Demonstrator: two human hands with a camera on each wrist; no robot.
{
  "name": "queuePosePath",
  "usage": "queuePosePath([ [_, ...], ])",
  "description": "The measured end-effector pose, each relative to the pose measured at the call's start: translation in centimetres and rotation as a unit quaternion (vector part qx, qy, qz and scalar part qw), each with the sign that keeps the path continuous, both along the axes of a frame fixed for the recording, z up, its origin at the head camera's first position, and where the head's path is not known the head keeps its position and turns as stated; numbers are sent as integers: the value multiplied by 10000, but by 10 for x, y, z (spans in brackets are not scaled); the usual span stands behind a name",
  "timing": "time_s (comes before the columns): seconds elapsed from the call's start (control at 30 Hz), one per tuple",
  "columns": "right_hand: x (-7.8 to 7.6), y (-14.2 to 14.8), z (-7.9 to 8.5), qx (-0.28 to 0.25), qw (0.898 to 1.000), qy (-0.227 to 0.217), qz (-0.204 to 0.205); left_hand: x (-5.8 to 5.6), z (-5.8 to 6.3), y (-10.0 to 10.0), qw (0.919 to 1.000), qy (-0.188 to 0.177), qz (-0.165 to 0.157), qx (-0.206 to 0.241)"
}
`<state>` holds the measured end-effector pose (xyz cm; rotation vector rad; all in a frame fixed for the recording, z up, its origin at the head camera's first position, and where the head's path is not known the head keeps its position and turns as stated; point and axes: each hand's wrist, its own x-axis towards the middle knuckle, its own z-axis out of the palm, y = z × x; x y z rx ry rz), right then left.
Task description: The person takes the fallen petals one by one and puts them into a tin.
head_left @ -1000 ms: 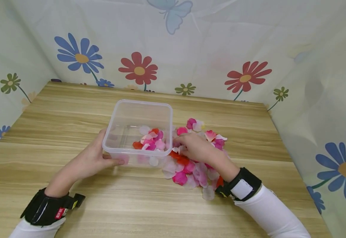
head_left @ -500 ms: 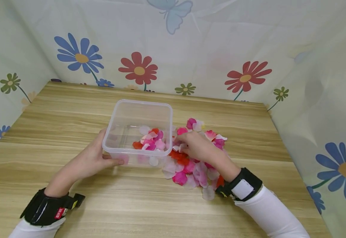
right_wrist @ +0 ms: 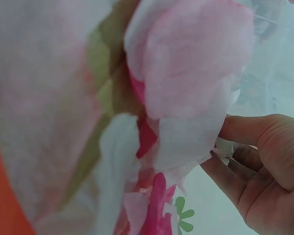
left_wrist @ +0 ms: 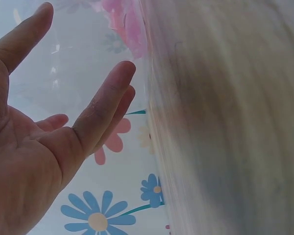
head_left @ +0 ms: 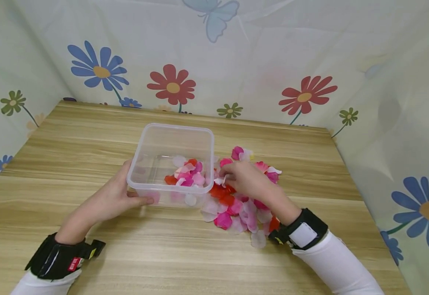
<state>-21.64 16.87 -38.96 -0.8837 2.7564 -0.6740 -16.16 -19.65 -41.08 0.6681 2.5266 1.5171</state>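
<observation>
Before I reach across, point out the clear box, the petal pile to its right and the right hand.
Clear box (head_left: 175, 141): head view, bare upper part of its far wall.
Petal pile (head_left: 248, 215): head view, its nearer part.
Right hand (head_left: 247, 178): head view, back of the hand.

Red label (head_left: 74, 264): fixed to the black wrist strap (head_left: 48, 257) at the lower left of the head view. It bears white lettering, set slantwise along the label; the characters are too small and blurred to read with certainty.

White panel (head_left: 303, 236): rectangular, fixed to the second black strap (head_left: 316, 224), lower right of the same view. Any print on it cannot be made out.

Legible text: none on either strap; none in the left wrist and right wrist views.
</observation>
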Motion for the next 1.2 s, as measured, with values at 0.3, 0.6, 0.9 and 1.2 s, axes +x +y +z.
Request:
queuePosePath([
  [0.3, 1, 1, 7, -152, 9997, -4, -201, 1, 0, 0, 10000, -42, 14, 31],
  [0.6, 3, 4, 17, -317, 9988, 93, -374, 1, 1, 1, 10000, -82, 32, 1],
  [0.9, 2, 6, 35, -561, 9960, 507, -474, 1, 2, 2, 9999, -29, 28, 97],
  [1.2, 5, 6, 49, -998, 9900, 868, -487, 1, 1, 3, 9998, -111, 12, 181],
])
